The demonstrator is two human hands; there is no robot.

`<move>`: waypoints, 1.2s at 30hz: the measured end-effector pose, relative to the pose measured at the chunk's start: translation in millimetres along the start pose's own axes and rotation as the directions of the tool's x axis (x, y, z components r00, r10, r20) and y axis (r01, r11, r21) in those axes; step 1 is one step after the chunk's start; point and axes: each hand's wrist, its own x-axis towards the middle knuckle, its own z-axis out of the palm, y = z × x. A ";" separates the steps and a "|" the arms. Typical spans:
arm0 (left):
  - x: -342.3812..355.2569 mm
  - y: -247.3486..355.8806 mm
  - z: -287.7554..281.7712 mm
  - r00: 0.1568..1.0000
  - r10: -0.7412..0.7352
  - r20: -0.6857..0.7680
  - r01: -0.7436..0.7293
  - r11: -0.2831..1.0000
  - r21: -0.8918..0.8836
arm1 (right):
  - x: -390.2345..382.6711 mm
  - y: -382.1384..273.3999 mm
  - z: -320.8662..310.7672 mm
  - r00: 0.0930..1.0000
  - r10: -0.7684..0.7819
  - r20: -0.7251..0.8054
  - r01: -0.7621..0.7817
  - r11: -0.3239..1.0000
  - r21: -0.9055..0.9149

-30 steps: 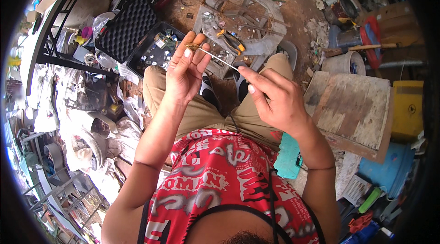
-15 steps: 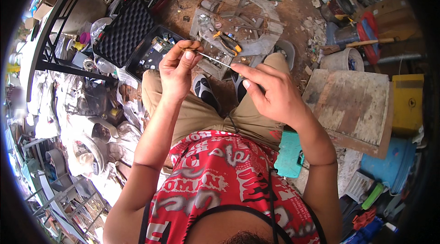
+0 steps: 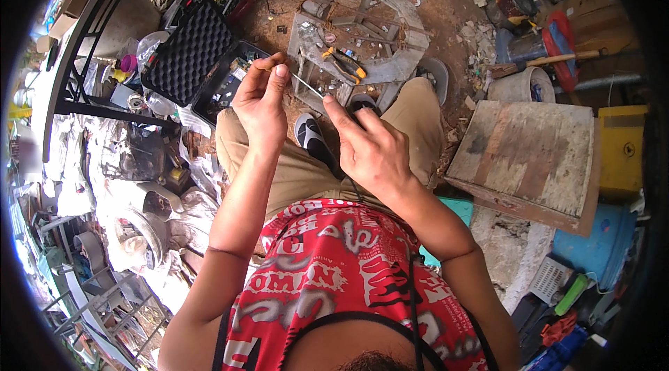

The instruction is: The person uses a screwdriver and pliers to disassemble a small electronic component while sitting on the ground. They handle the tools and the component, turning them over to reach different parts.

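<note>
From the head camera, we see our two bare hands raised over our lap, close together but apart. Our left hand (image 3: 263, 102) has its thumb pressed against bent fingers, pinching a small piece that the fingers hide, so we cannot make out its shape. A thin metal shaft (image 3: 306, 84) slants between the hands, its far end at the left fingertips and its near end under our right index fingertip. That finger of our right hand (image 3: 376, 151) points straight along the shaft; the others are curled beneath, and we cannot tell exactly how they close on it.

Beyond the hands, we have pliers (image 3: 346, 65) with orange and black handles lying on a grey ring-shaped stand (image 3: 412, 38). To the left of the stand, a black case (image 3: 187, 50) stands open, its lid lined with bumpy foam. Our knees, in tan trousers (image 3: 306, 176), are spread around our dark shoes (image 3: 315, 139). On our right we see a worn wooden box (image 3: 526, 158), with a yellow container (image 3: 620, 151) just beyond it.
</note>
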 end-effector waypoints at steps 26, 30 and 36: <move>5.8 3.7 -17.1 0.920 -0.332 0.207 0.391 0.774 -0.498 | 29.2 13.8 -49.9 0.978 -0.026 0.208 -0.020 0.977 0.212; 3.4 2.8 -16.9 0.926 -0.299 0.233 0.375 0.811 -0.450 | 31.6 14.1 -46.9 0.981 -0.036 0.193 -0.001 0.982 0.189; 4.5 3.7 -17.0 0.944 -0.275 0.182 0.326 0.858 -0.396 | 29.9 10.9 -53.4 0.982 -0.054 0.183 0.023 0.985 0.170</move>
